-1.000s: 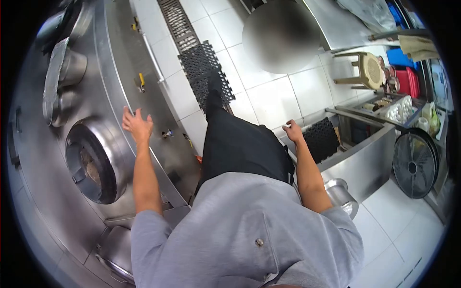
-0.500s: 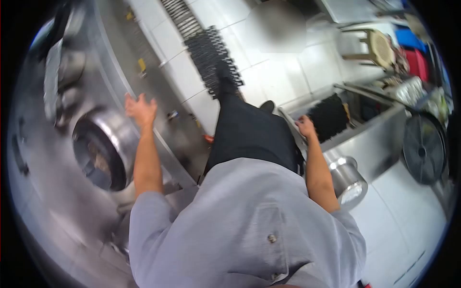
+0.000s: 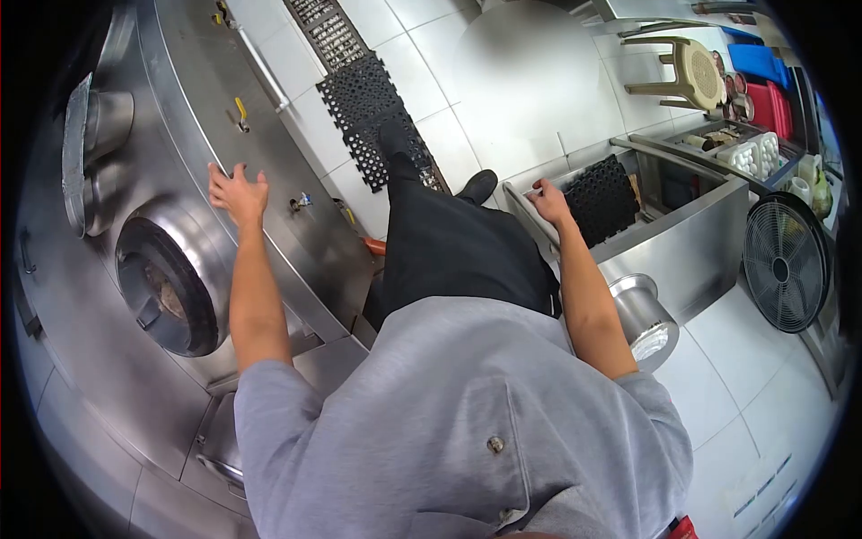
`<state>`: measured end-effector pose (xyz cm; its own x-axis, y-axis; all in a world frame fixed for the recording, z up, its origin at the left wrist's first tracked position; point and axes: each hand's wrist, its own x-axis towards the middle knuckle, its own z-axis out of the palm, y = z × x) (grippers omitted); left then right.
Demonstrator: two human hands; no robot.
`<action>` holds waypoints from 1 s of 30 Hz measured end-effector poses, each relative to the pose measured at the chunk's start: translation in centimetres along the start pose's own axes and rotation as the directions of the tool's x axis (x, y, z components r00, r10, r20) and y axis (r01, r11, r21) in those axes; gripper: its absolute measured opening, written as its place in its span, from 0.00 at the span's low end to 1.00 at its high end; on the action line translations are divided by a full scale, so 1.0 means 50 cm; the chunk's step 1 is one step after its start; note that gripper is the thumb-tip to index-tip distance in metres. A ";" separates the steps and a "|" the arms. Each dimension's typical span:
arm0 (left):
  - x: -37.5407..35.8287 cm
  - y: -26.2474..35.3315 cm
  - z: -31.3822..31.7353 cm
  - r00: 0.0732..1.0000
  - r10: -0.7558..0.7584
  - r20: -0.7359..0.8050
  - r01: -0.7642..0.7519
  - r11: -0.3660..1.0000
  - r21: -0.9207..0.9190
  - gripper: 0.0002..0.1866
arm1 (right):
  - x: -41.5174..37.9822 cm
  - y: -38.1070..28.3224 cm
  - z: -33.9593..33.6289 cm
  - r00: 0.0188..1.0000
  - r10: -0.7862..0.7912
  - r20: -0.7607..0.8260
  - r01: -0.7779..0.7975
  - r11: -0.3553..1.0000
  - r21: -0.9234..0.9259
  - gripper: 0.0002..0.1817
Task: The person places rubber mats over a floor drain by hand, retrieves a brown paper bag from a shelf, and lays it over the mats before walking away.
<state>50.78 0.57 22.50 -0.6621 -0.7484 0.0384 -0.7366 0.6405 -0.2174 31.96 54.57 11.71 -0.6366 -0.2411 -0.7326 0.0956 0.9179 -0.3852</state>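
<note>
My left hand (image 3: 239, 194) is open, its fingers spread at the front edge of the steel counter (image 3: 189, 135), with nothing in it. Behind its forearm, on the counter, sits a large round metal pot (image 3: 202, 238) with a dark rim. My right hand (image 3: 549, 203) is beside the near end of a steel sink (image 3: 673, 242), fingers loosely curled and partly apart, holding nothing. A black perforated mat (image 3: 603, 202) hangs in the sink next to that hand. Below the right forearm stands a cylindrical steel pot (image 3: 642, 314).
Yellow-handled valves (image 3: 241, 114) line the counter front. A black mat (image 3: 373, 117) and a drain grate (image 3: 328, 31) lie on the tiled floor. A beige stool (image 3: 691, 74), a black fan (image 3: 786, 260) and a red bin (image 3: 768, 110) are at the right.
The view has shifted slightly and is sharper. My left hand has moved a little left, still along the counter edge. My right hand has risen slightly beside the sink.
</note>
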 end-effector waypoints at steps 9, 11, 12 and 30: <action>0.006 0.003 -0.007 1.000 0.003 0.011 -0.003 1.000 -0.010 0.20 | -0.010 0.007 0.005 1.000 0.030 0.001 -0.029 0.999 -0.031 0.21; 0.002 0.002 -0.010 0.999 -0.009 0.032 0.007 0.999 0.052 0.21 | -0.025 0.000 0.008 0.998 0.063 -0.004 -0.063 0.998 -0.029 0.21; 0.004 0.002 -0.011 0.999 -0.004 0.037 0.001 0.996 0.086 0.22 | -0.008 0.018 0.035 0.998 0.060 0.014 -0.061 0.997 0.037 0.21; 0.008 -0.038 0.008 0.966 0.164 -0.198 -0.179 0.982 -0.062 0.23 | 0.131 0.224 0.276 0.986 0.061 -0.155 -0.103 0.955 -0.278 0.27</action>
<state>51.97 -1.03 22.57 -0.7879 -0.5842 0.1945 -0.6131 0.7736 -0.1601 39.41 58.91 -5.15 -0.7408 -0.1331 -0.6584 -0.0564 0.9890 -0.1364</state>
